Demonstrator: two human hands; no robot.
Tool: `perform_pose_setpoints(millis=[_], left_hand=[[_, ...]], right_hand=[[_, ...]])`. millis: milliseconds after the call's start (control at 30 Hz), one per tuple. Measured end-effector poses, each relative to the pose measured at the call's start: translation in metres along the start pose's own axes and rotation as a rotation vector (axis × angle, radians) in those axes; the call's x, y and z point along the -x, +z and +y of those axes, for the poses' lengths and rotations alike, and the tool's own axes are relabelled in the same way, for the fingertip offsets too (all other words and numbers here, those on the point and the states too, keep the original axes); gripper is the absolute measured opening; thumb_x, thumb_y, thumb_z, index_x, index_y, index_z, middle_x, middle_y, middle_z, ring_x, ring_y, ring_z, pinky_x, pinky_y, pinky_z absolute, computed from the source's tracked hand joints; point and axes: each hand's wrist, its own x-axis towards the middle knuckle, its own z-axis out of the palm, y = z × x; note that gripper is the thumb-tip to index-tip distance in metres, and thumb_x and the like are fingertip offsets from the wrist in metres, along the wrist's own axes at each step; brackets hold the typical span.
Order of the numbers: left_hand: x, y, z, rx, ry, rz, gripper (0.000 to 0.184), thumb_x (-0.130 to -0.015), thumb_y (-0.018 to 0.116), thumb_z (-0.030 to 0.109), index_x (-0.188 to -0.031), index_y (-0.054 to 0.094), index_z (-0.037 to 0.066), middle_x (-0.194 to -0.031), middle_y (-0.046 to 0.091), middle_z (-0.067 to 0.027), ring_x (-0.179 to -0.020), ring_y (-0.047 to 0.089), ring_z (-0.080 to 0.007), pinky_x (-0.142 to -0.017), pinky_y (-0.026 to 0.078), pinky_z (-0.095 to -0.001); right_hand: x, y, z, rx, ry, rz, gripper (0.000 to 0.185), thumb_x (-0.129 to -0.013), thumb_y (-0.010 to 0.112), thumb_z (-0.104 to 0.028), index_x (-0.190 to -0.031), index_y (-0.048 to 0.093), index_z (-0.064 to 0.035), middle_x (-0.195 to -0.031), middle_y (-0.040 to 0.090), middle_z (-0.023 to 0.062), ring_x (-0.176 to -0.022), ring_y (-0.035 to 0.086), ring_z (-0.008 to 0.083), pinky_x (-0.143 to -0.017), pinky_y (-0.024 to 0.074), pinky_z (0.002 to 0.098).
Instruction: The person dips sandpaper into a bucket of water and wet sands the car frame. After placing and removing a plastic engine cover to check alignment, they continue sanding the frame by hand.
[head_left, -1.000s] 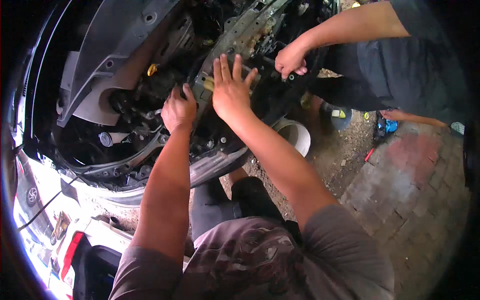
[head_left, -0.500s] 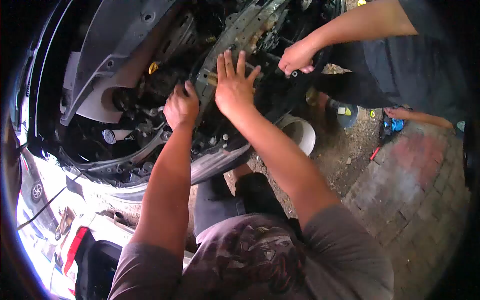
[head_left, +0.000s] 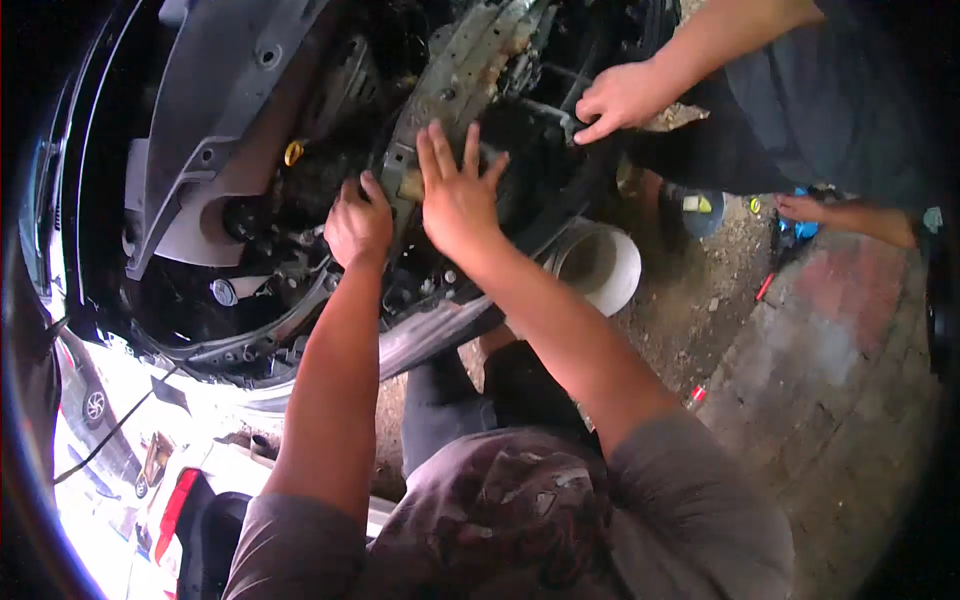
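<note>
Reaching into the engine bay (head_left: pixel 285 320), with left hand (head_left: pixel 358 220) curled nearly closed beside the metal crossbar (head_left: pixel 440 85), too hidden to tell of any hold, and right hand (head_left: pixel 460 208) spread wide over its near part, gripping nothing visible. Could get fingers pinched through a sudden shift of metal. Points lengthwise away, slanting rightward, passing left of a co-worker's hand (head_left: pixel 618 98).

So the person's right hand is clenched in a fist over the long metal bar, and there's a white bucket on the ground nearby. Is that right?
Not quite: the head view shows the right hand open, its fingers spread apart, over the long metal bar. The white bucket is on the ground nearby, as you say.
</note>
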Motion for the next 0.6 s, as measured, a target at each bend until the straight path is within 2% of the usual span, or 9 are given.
perform_pose_setpoints(millis=[67, 133, 200, 267, 333, 400, 467, 533, 600], left_hand=[[-0.004, -0.001, 0.004, -0.006, 0.016, 0.013, 0.052, -0.109, 0.047, 0.051, -0.120, 0.075, 0.008, -0.110, 0.078, -0.0263, -0.106, 0.073, -0.0458, -0.094, 0.057, -0.0565], [-0.001, 0.003, 0.001, 0.016, 0.003, 0.040, 0.059, -0.110, 0.042, 0.054, -0.119, 0.075, 0.006, -0.109, 0.076, -0.0288, -0.104, 0.072, -0.0504, -0.091, 0.056, -0.0610], [-0.001, 0.005, 0.000, 0.037, 0.022, 0.044, 0.059, -0.110, 0.041, 0.054, -0.119, 0.075, 0.007, -0.109, 0.076, -0.0284, -0.104, 0.072, -0.0505, -0.091, 0.056, -0.0609], [0.001, -0.002, 0.002, 0.017, -0.015, -0.002, 0.059, -0.110, 0.042, 0.054, -0.123, 0.074, 0.007, -0.113, 0.076, -0.0282, -0.105, 0.072, -0.0497, -0.092, 0.056, -0.0597], [0.001, -0.001, 0.001, 0.000, -0.025, -0.012, 0.059, -0.110, 0.042, 0.054, -0.123, 0.074, 0.007, -0.113, 0.076, -0.0280, -0.105, 0.072, -0.0496, -0.092, 0.056, -0.0596], [-0.003, -0.003, 0.005, -0.001, -0.014, -0.019, 0.059, -0.110, 0.042, 0.054, -0.123, 0.074, 0.007, -0.114, 0.076, -0.0278, -0.106, 0.072, -0.0494, -0.092, 0.056, -0.0595], [-0.001, -0.002, 0.004, 0.033, -0.014, -0.009, 0.060, -0.111, 0.041, 0.055, -0.122, 0.074, 0.006, -0.114, 0.076, -0.0279, -0.107, 0.072, -0.0492, -0.093, 0.056, -0.0591], [0.000, -0.001, 0.002, 0.032, -0.003, 0.012, 0.060, -0.111, 0.041, 0.055, -0.123, 0.074, 0.006, -0.115, 0.076, -0.0280, -0.107, 0.072, -0.0491, -0.094, 0.056, -0.0590], [-0.001, 0.000, 0.002, -0.002, -0.013, 0.005, 0.054, -0.109, 0.045, 0.052, -0.117, 0.075, 0.008, -0.110, 0.077, -0.0259, -0.105, 0.073, -0.0479, -0.092, 0.056, -0.0583]], right_hand=[[-0.020, 0.003, -0.005, -0.001, 0.076, 0.049, 0.079, -0.098, 0.060, -0.021, -0.170, 0.032, -0.0042, -0.180, 0.025, 0.0157, -0.161, 0.022, 0.0563, -0.113, 0.0270, 0.0863], [-0.012, 0.005, -0.015, -0.034, 0.186, -0.025, 0.081, -0.098, 0.060, -0.019, -0.171, 0.028, -0.0030, -0.180, 0.020, 0.0175, -0.160, 0.022, 0.0579, -0.113, 0.0284, 0.0857], [0.000, 0.005, -0.013, -0.076, 0.180, -0.091, 0.082, -0.098, 0.060, -0.018, -0.171, 0.026, -0.0018, -0.180, 0.019, 0.0190, -0.160, 0.022, 0.0583, -0.112, 0.0294, 0.0863], [-0.010, 0.008, -0.001, -0.017, 0.165, -0.002, 0.083, -0.098, 0.060, -0.017, -0.171, 0.025, -0.0012, -0.180, 0.019, 0.0186, -0.159, 0.023, 0.0583, -0.112, 0.0315, 0.0846], [-0.041, -0.001, 0.010, 0.016, 0.242, 0.028, 0.083, -0.098, 0.061, -0.018, -0.171, 0.024, -0.0008, -0.180, 0.020, 0.0191, -0.159, 0.024, 0.0577, -0.114, 0.0343, 0.0810], [-0.037, -0.008, 0.007, -0.010, 0.259, -0.020, 0.084, -0.098, 0.062, -0.019, -0.171, 0.023, 0.0000, -0.180, 0.020, 0.0199, -0.159, 0.025, 0.0571, -0.112, 0.0359, 0.0809], [-0.012, 0.000, 0.000, -0.027, 0.227, -0.138, 0.085, -0.101, 0.062, -0.027, -0.171, 0.023, 0.0012, -0.181, 0.016, 0.0211, -0.159, 0.024, 0.0585, -0.113, 0.0342, 0.0814], [-0.011, -0.004, 0.003, -0.015, 0.220, -0.165, 0.082, -0.102, 0.061, -0.025, -0.171, 0.024, 0.0002, -0.180, 0.019, 0.0201, -0.159, 0.026, 0.0565, -0.114, 0.0366, 0.0782], [-0.038, -0.004, 0.019, -0.031, 0.227, 0.009, 0.079, -0.102, 0.059, -0.022, -0.170, 0.027, -0.0008, -0.180, 0.022, 0.0186, -0.158, 0.030, 0.0530, -0.112, 0.0407, 0.0744]])
